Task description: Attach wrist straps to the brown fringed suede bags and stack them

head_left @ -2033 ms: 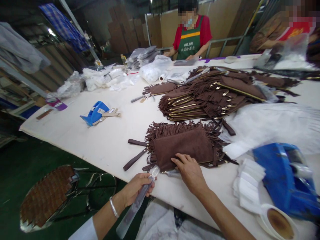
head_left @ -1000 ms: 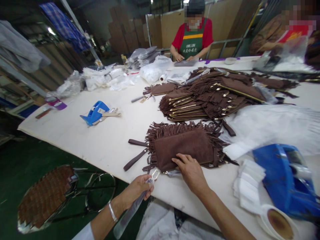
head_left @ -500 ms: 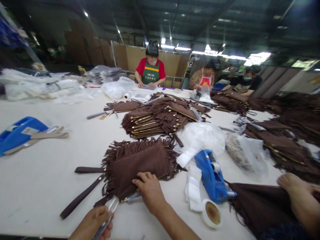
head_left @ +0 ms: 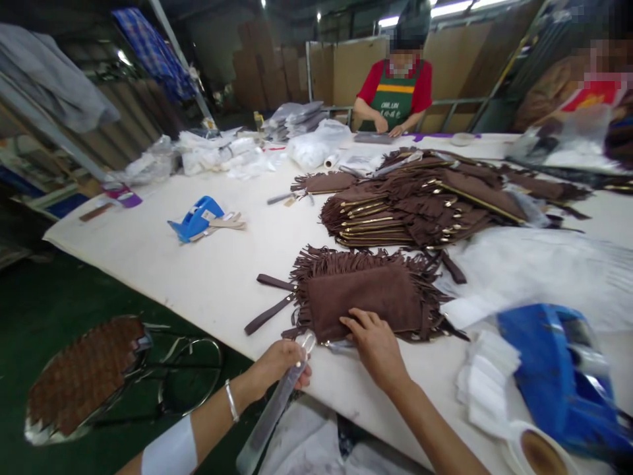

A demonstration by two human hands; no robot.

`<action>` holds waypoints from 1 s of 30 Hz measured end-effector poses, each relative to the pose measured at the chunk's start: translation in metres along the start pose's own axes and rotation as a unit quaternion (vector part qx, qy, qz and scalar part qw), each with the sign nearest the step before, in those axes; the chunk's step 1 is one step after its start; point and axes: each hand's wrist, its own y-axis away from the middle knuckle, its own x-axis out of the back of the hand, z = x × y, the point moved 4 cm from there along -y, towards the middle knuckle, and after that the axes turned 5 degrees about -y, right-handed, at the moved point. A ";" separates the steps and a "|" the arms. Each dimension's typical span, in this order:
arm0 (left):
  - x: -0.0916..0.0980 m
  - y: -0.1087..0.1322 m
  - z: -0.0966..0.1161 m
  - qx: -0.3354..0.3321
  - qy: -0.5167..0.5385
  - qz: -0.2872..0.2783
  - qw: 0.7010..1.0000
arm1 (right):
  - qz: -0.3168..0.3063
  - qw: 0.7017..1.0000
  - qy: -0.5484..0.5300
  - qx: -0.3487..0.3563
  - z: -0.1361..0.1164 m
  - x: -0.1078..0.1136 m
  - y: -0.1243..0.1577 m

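A brown fringed pouch [head_left: 363,300] lies flat near the table's front edge, with two brown wrist straps [head_left: 271,315] sticking out at its left. My right hand [head_left: 376,346] rests on the pouch's lower edge, fingers spread. At the pouch's lower left corner, my left hand [head_left: 289,363] is closed around a strap in a clear plastic sleeve [head_left: 270,419]. The sleeved strap hangs down past the table edge, and its plastic-covered loop end pokes up above the fingers.
Beyond the pouch is a heap of similar brown fringed pouches [head_left: 420,204]. To the right stand a blue tape dispenser [head_left: 554,376], white labels [head_left: 487,379] and a tape roll [head_left: 537,452]. Another dispenser [head_left: 198,218] sits left. A stool [head_left: 84,376] stands beside the table; a co-worker [head_left: 395,92] works opposite.
My view has swung left, bringing the stool and table edge into sight. Both hands keep nearly the same places at the pouch. The neighbour's hand at right has left the view.
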 end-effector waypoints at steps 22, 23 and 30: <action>0.003 0.027 -0.020 0.026 0.022 0.045 0.998 | -0.002 1.000 -0.012 -0.003 0.000 0.002 -0.001; 0.003 0.027 -0.019 0.023 0.016 0.047 0.999 | -0.001 1.000 -0.012 -0.003 0.000 0.002 -0.001; 0.007 0.031 -0.022 0.022 -0.035 0.068 0.997 | 0.002 1.000 -0.021 -0.008 0.000 0.002 0.000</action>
